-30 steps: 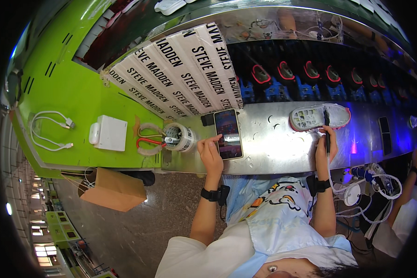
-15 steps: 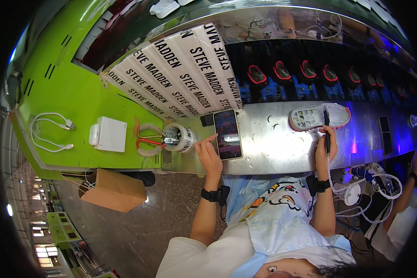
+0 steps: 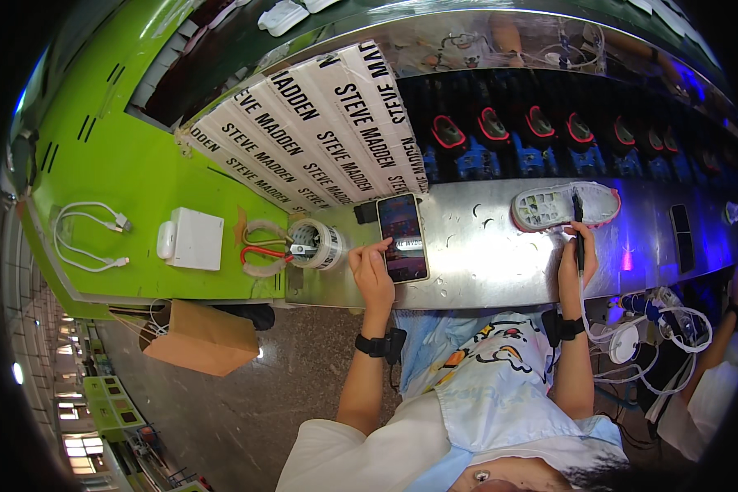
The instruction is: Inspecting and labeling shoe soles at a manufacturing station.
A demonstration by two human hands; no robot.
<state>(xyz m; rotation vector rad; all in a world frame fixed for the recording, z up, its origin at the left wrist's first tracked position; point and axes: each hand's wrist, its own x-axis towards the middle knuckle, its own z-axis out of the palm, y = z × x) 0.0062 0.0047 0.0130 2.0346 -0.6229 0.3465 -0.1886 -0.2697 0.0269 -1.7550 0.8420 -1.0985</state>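
My left hand [image 3: 372, 276] has its index finger stretched onto the screen of a smartphone [image 3: 403, 246], which lies face up on the metal bench. It holds nothing. In my right hand [image 3: 576, 258] is a black brush [image 3: 580, 238], gripped like a pen, with a thin white tube trailing from its lower end. The brush tip rests over the white shoe sole [image 3: 549, 207]. That sole lies with its gridded hollow side up, wet-looking white inside, with a pink edge at the right. My right fingers are close against its near rim.
Left of the phone stand a roll of tape [image 3: 330, 246] and red-handled scissors [image 3: 262, 252]. A printed cardboard panel [image 3: 320, 131] rises behind. Dark shoes with red collars [image 3: 494, 125] line the back. A white charger [image 3: 195, 238] sits on the green table. Coiled tubes [image 3: 672, 328] hang right, beside another person's arm.
My left hand has shifted slightly right, its index finger farther onto the phone screen. The shoes at the back have slid a little left. My right hand and the sole look unmoved.
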